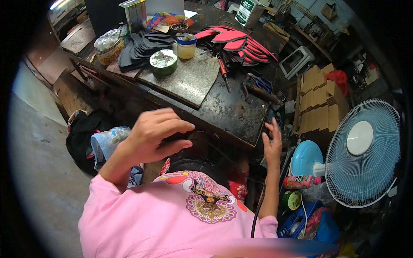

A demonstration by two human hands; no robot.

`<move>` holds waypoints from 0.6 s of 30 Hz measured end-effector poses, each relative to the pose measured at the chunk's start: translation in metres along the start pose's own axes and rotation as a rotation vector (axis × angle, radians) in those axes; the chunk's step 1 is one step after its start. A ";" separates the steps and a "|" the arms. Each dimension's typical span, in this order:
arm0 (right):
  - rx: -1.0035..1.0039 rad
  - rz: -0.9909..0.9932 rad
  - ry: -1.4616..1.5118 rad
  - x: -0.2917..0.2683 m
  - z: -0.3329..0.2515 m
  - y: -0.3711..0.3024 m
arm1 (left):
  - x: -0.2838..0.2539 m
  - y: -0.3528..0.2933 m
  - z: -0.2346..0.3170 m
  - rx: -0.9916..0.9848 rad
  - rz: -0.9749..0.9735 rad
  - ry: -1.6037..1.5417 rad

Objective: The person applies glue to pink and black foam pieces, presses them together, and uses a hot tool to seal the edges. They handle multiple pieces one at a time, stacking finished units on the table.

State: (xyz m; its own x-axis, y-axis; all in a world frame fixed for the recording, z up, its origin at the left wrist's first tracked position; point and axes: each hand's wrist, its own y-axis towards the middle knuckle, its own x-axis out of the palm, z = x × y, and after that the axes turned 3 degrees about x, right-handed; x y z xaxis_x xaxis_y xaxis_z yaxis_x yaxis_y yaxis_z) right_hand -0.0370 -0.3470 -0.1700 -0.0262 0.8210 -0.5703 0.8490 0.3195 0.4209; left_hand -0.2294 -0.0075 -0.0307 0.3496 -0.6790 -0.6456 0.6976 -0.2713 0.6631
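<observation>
My left hand point(158, 132) hovers in front of the workbench's near edge, thumb and fingers apart and curved, with nothing between them. At the bench's right corner, my right hand point(272, 145) is raised with its fingers spread and empty. Nearest to the left hand is a worn grey slab point(185, 84) on the dark bench point(232, 116). On the slab stand a round green tin point(164, 62) and a blue-rimmed jar point(186, 47) of yellowish stuff. A red-handled awl or screwdriver point(223, 73) lies right of it. A thin dark cord runs beside my right forearm.
Black flat pieces point(140, 48) and pink-and-black ones point(236, 43) are heaped farther back. Blue-handled scissors point(260, 82) and a hammer-like tool point(263, 93) lie near the right edge. Right of me stand a fan point(361, 148), cardboard boxes point(318, 101) and a bottle point(301, 181).
</observation>
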 end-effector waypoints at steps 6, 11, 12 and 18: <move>-0.253 -0.150 -0.059 0.055 -0.006 0.057 | 0.019 0.046 0.013 0.416 0.132 -0.038; -0.342 -0.144 -0.373 0.080 0.008 0.054 | 0.090 0.053 -0.056 0.067 -0.067 0.186; -0.292 -0.159 -0.349 0.080 0.011 0.054 | 0.098 0.053 -0.080 0.025 -0.097 0.218; -0.172 -0.109 -0.174 0.076 0.019 0.062 | 0.154 0.030 -0.176 -0.329 -0.036 0.631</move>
State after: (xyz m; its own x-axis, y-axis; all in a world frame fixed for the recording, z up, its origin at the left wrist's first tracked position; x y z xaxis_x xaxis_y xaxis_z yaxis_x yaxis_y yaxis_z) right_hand 0.0242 -0.2735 -0.2010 -0.0088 0.6880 -0.7256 0.7434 0.4899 0.4554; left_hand -0.0447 0.0004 -0.1769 0.5490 -0.1215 -0.8269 0.8332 0.0014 0.5530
